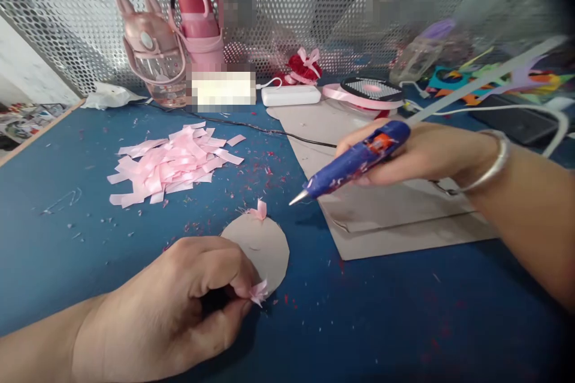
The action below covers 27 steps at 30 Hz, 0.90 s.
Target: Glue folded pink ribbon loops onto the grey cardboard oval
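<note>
My left hand (193, 293) pinches a small folded pink ribbon piece (259, 292) between thumb and fingertips, at the lower edge of a round grey cardboard disc (265, 248). Another folded pink ribbon loop (259, 210) stands at the disc's upper edge. The hand covers the disc's left part. My right hand (404, 158) is wrapped around a blue hot glue gun (350, 161) with a clear glue stick (485, 81) running out of its back. Its metal nozzle points down and left, above the table and apart from the disc.
A pile of cut pink ribbon strips (175, 161) lies on the blue table (90, 263). Grey cardboard sheets (404, 215) are under my right hand. Behind stand a pink bottle (155, 51), a pink tumbler (200, 30), a white power bank (291, 96) and ribbon rolls (363, 94). A black cable crosses the table.
</note>
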### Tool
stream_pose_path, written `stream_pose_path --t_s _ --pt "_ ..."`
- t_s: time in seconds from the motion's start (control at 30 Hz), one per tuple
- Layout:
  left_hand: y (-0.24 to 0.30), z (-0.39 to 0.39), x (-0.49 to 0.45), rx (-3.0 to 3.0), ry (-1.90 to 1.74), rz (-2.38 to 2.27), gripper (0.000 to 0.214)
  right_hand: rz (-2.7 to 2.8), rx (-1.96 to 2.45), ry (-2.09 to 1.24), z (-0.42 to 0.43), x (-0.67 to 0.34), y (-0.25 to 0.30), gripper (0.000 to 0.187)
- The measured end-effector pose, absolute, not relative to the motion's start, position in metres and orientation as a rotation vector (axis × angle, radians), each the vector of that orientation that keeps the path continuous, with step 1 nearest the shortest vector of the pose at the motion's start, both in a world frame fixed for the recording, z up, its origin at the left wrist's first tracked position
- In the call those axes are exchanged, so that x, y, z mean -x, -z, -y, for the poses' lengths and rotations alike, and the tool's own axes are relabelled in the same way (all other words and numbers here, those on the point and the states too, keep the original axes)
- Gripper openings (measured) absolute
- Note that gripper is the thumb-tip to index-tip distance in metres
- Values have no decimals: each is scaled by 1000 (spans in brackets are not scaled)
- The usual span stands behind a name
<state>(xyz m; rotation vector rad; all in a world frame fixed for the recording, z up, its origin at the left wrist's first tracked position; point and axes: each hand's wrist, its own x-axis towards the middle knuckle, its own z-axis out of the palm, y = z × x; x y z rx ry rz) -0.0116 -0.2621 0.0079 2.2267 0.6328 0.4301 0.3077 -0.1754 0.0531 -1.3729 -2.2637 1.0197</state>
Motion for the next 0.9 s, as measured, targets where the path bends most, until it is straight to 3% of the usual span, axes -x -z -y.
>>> stream_pose_path --t_s 0.07,0.2,0.53,0.9 --pt "-9 262 11 -2218 -429 -632 29 2461 1363 -1110 177 -300 -48 15" --pt "-9 262 13 -2212 -407 -646 28 2444 1463 -968 178 -289 -35 23" --pt "-7 262 12 -2182 -424 -672 27 2359 1244 -1282 180 -287 -29 14" --pt "-9 262 13 -2205 -404 -665 22 2205 1434 -1359 179 -280 -26 37"
